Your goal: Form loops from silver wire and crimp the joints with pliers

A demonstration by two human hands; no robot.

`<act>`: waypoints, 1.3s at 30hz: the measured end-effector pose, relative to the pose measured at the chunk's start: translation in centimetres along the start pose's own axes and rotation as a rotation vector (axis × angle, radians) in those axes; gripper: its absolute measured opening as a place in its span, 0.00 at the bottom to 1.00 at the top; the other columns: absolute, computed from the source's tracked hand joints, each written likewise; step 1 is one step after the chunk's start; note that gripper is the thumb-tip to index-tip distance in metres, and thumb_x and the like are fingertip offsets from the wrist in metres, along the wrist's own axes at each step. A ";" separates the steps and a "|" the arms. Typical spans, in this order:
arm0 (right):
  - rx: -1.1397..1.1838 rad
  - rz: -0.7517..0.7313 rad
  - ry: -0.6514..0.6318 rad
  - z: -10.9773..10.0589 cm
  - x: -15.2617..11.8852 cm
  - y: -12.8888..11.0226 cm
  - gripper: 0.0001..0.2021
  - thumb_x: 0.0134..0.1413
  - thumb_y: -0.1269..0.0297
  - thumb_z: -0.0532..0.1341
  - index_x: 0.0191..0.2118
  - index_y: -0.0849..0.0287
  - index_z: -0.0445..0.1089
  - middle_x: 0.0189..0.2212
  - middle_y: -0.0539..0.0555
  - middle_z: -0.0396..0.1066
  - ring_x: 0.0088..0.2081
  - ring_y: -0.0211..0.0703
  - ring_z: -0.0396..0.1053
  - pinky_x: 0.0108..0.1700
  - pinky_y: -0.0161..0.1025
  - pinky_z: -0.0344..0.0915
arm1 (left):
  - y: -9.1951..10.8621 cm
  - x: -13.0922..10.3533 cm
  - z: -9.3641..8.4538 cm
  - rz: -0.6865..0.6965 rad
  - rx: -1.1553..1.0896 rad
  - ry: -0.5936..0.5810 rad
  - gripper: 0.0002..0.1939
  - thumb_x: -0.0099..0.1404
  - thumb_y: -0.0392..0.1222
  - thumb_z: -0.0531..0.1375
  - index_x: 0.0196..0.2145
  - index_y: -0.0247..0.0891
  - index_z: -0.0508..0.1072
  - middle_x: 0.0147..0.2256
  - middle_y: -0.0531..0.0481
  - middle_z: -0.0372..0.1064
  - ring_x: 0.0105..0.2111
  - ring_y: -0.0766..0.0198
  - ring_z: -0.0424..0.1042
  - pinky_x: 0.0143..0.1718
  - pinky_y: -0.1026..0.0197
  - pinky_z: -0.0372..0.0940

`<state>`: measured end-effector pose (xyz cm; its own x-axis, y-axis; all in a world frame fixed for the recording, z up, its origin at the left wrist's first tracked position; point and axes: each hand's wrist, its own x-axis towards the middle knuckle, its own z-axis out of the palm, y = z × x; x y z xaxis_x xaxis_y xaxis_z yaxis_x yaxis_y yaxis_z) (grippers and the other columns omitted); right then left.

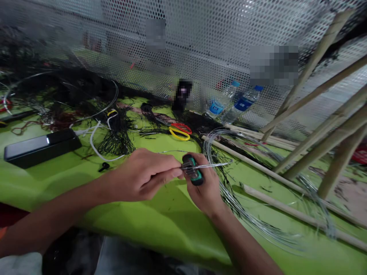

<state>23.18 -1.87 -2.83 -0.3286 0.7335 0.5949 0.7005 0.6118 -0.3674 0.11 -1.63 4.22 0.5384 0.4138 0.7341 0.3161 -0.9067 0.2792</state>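
Observation:
Above the green table (160,244), my right hand (205,191) is wrapped round pliers (193,170) with green and black handles. A thin silvery wire (215,165) runs from the plier head out to the right. Just left of the pliers, my left hand (149,175) is closed, thumb and fingers pressed together by the plier head. What it pinches is too small to make out. Behind my hands lie scissors (180,132) with red and yellow handles. A large coil of wire (229,194) rests to the right of my right hand.
At the left are a black power bank (43,147), a white cable (93,143) and dark netting (116,139). Two water bottles (243,101) stand by the perforated metal panel (212,49). Wooden poles (315,133) rise at the right; more sticks (286,206) lie on the table.

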 end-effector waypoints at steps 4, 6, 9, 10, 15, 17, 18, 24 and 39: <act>-0.008 -0.005 0.008 0.0 0.1 -0.2 0.24 0.57 0.76 0.58 0.58 0.52 0.61 0.49 0.57 0.74 0.48 0.49 0.75 0.49 0.43 0.72 | -0.1 0.0 0.3 0.004 0.055 0.013 0.18 0.79 0.39 0.49 0.31 0.36 0.70 0.20 0.58 0.63 0.20 0.72 0.63 0.24 0.66 0.55; -0.015 -0.004 0.011 0.0 0.1 -0.2 0.22 0.57 0.75 0.59 0.57 0.52 0.61 0.47 0.56 0.74 0.46 0.49 0.75 0.47 0.42 0.72 | -0.1 -0.2 0.5 0.010 0.069 0.031 0.17 0.79 0.38 0.49 0.32 0.37 0.70 0.21 0.58 0.64 0.20 0.71 0.63 0.24 0.66 0.56; -0.035 0.004 0.008 -0.2 0.2 -0.1 0.19 0.57 0.73 0.59 0.54 0.52 0.62 0.43 0.55 0.74 0.41 0.48 0.75 0.41 0.41 0.71 | -0.2 -0.5 0.7 0.015 0.094 0.055 0.14 0.78 0.36 0.51 0.34 0.37 0.70 0.22 0.58 0.65 0.21 0.72 0.65 0.25 0.66 0.57; -0.041 0.007 0.000 -0.3 0.2 -0.1 0.19 0.58 0.73 0.59 0.53 0.52 0.62 0.42 0.54 0.74 0.39 0.47 0.75 0.39 0.40 0.70 | -0.2 -0.7 0.7 0.017 0.109 0.059 0.12 0.77 0.36 0.51 0.35 0.38 0.70 0.22 0.59 0.65 0.21 0.72 0.65 0.26 0.66 0.57; -0.099 0.026 -0.054 -0.8 0.2 0.0 0.17 0.58 0.71 0.59 0.52 0.52 0.61 0.36 0.51 0.74 0.31 0.45 0.73 0.30 0.38 0.63 | -1.2 -1.3 0.6 0.039 0.209 0.075 0.05 0.74 0.34 0.56 0.39 0.40 0.70 0.24 0.59 0.68 0.24 0.71 0.69 0.28 0.65 0.59; -0.135 0.052 -0.070 -0.8 0.2 0.0 0.16 0.59 0.69 0.59 0.52 0.52 0.62 0.35 0.51 0.75 0.29 0.45 0.72 0.29 0.39 0.61 | -1.7 -1.4 0.7 0.074 0.250 0.081 0.04 0.73 0.34 0.56 0.40 0.39 0.70 0.25 0.58 0.70 0.24 0.71 0.69 0.27 0.64 0.59; -0.139 0.068 -0.080 -0.8 0.3 0.1 0.15 0.59 0.69 0.59 0.51 0.52 0.62 0.35 0.51 0.75 0.29 0.45 0.72 0.29 0.39 0.61 | -2.0 -1.4 0.8 0.092 0.271 0.087 0.04 0.73 0.33 0.56 0.39 0.39 0.70 0.25 0.58 0.70 0.24 0.70 0.69 0.26 0.64 0.58; 0.062 0.061 -0.112 -0.4 0.3 -0.3 0.17 0.61 0.71 0.60 0.54 0.51 0.63 0.40 0.52 0.75 0.36 0.44 0.74 0.36 0.38 0.68 | -2.0 -1.5 1.3 0.222 0.380 0.192 0.04 0.71 0.32 0.58 0.43 0.37 0.69 0.25 0.56 0.70 0.24 0.68 0.68 0.25 0.61 0.59; 0.096 0.103 -0.110 0.2 -0.5 -0.4 0.18 0.59 0.73 0.60 0.53 0.51 0.64 0.43 0.54 0.76 0.40 0.45 0.76 0.41 0.39 0.72 | -1.6 -1.3 0.7 0.416 0.568 0.191 0.05 0.70 0.32 0.59 0.40 0.28 0.76 0.28 0.49 0.74 0.27 0.65 0.73 0.26 0.60 0.66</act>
<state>22.88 -2.42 -3.10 -0.3293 0.8187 0.4704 0.6721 0.5532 -0.4922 -0.51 -0.64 2.40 0.5727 -0.0250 0.8194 0.4991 -0.7823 -0.3727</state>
